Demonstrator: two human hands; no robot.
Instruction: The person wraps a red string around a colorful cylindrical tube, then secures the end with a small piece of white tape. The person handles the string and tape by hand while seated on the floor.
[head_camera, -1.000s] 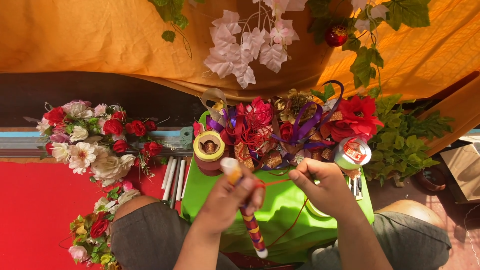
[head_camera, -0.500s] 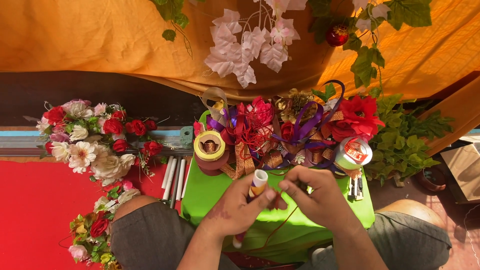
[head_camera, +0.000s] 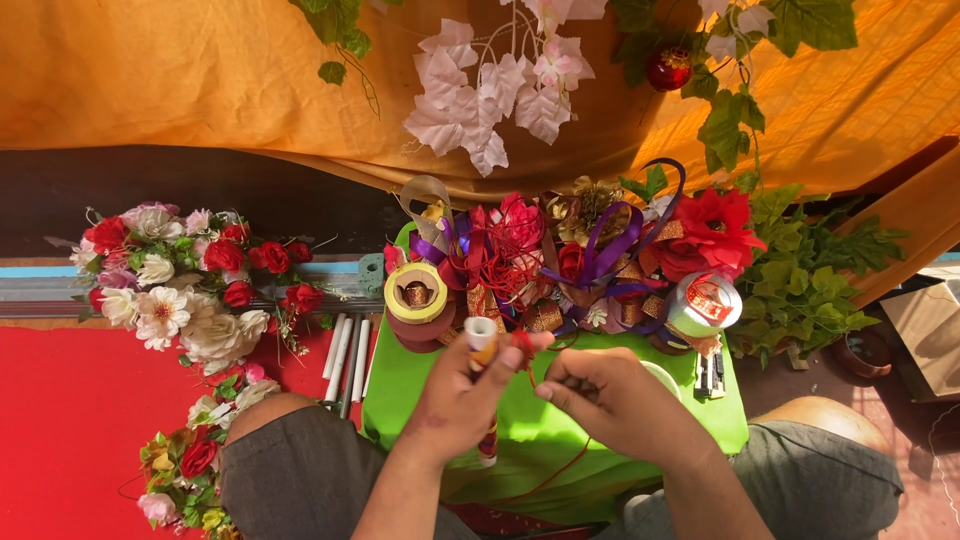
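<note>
The left hand (head_camera: 462, 392) grips a white stick (head_camera: 481, 345); the right hand (head_camera: 612, 395) pinches a thin red thread (head_camera: 527, 362), which may slip or snap if pulled hard.

1. The tray (head_camera: 400, 400) is bright green, the landmark here.
2. Left of the tray, the mat (head_camera: 60, 420) is plain red.
3. Behind the tray, the cloth (head_camera: 180, 80) is orange.
4. On the tray's far edge, ribbons (head_camera: 600, 250) are purple and flowers (head_camera: 715, 225) red.
5. Over the tray, the stick (head_camera: 482, 345) is white-tipped with multicoloured stripes.
6. Beside the tray, trousers (head_camera: 300, 470) are grey.
</note>
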